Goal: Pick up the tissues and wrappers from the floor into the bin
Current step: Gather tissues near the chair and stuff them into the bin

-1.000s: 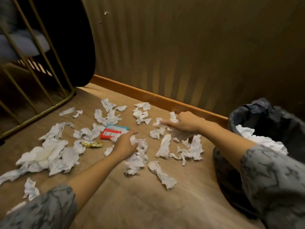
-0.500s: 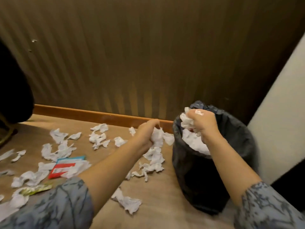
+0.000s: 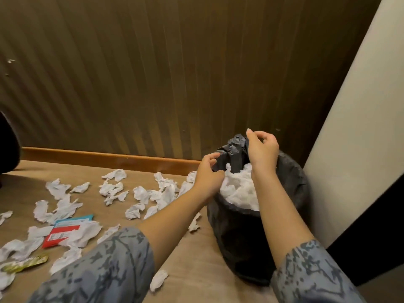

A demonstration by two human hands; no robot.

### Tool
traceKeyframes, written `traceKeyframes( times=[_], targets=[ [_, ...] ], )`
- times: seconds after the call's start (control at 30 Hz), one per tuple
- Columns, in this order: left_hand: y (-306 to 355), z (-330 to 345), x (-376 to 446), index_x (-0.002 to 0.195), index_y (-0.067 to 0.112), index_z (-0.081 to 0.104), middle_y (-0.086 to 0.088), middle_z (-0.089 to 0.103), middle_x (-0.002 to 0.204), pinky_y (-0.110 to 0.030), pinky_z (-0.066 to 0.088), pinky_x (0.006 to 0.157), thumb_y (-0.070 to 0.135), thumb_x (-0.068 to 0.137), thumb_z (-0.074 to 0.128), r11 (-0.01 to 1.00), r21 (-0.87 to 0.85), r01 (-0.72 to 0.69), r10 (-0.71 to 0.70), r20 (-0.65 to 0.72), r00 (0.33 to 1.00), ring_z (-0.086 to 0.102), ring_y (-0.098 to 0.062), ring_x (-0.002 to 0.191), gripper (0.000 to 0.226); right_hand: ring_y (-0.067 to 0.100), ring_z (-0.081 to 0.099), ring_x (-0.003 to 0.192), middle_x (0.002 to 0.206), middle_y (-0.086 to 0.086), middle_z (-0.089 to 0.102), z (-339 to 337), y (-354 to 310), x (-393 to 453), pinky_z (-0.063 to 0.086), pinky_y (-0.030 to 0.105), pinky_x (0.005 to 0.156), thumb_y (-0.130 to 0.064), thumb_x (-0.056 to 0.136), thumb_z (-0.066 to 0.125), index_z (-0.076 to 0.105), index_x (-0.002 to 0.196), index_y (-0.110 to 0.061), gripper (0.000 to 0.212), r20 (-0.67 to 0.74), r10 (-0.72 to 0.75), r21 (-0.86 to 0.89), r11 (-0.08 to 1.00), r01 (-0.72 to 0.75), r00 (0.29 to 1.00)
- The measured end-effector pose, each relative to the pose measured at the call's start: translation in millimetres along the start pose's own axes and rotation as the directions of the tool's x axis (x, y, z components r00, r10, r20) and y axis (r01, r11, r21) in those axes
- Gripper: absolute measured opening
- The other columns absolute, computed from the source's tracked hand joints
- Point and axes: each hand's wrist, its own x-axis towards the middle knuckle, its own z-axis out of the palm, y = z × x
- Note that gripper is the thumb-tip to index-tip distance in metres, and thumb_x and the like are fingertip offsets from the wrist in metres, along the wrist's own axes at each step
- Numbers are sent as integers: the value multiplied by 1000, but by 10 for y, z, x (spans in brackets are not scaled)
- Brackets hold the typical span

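A black-bagged bin (image 3: 238,241) stands on the floor at the right, heaped with white tissues (image 3: 238,189). My right hand (image 3: 261,153) hovers over the bin's far rim, fingers apart and empty. My left hand (image 3: 208,174) is at the bin's left rim, fingers spread, holding nothing. Several crumpled white tissues (image 3: 142,194) lie scattered on the brown floor to the left. Among them are a red and blue wrapper (image 3: 65,231) and a gold wrapper (image 3: 24,264) at the lower left. One tissue (image 3: 158,279) lies close in front of the bin.
A ribbed brown wall (image 3: 153,73) with a wooden skirting board (image 3: 105,158) runs behind the floor. A pale wall or pillar (image 3: 358,138) stands right behind the bin. A dark object (image 3: 7,147) sits at the left edge.
Both hands carried tissues from the floor to the bin and let them go; they are now open over it. The view swung right toward the bin.
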Motion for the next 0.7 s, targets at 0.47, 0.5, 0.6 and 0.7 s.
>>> traceKeyframes(
  times=[0.47, 0.5, 0.6, 0.7],
  targets=[
    [-515, -2462, -557, 109, 19, 63, -4, 66, 108, -24, 49, 73, 7, 86, 60, 920, 262, 290, -202, -318, 926, 61, -18, 102, 26, 19, 66, 87, 93, 5, 71, 1249, -5, -1513, 55, 35, 77, -37, 90, 63, 69, 98, -15, 24, 853, 78, -208, 958, 199, 516],
    [-618, -2614, -594, 107, 19, 64, -6, 67, 107, -26, 51, 75, 8, 86, 61, 917, 255, 306, -214, -332, 919, 62, -20, 102, 24, 19, 64, 85, 94, 7, 71, 1364, 61, -1618, 53, 34, 76, -36, 89, 64, 70, 98, -13, 25, 870, 103, -237, 945, 227, 482],
    [-987, -3014, -674, 108, 11, 63, -13, 66, 106, -22, 46, 66, 6, 89, 59, 911, 223, 347, -261, -340, 903, 62, -24, 98, 21, 20, 63, 93, 103, 6, 69, 1684, 378, -1889, 54, 38, 84, -34, 86, 67, 66, 102, -17, 23, 899, 203, -353, 860, 369, 388],
    [-1491, -3326, -714, 111, 10, 63, -15, 65, 103, -31, 49, 70, 8, 89, 57, 887, 200, 416, -333, -348, 876, 62, -26, 93, 23, 24, 57, 110, 132, 10, 56, 1875, 793, -2055, 50, 35, 88, -25, 89, 65, 48, 135, -19, 50, 877, 422, -457, 583, 672, 229]
  ],
)
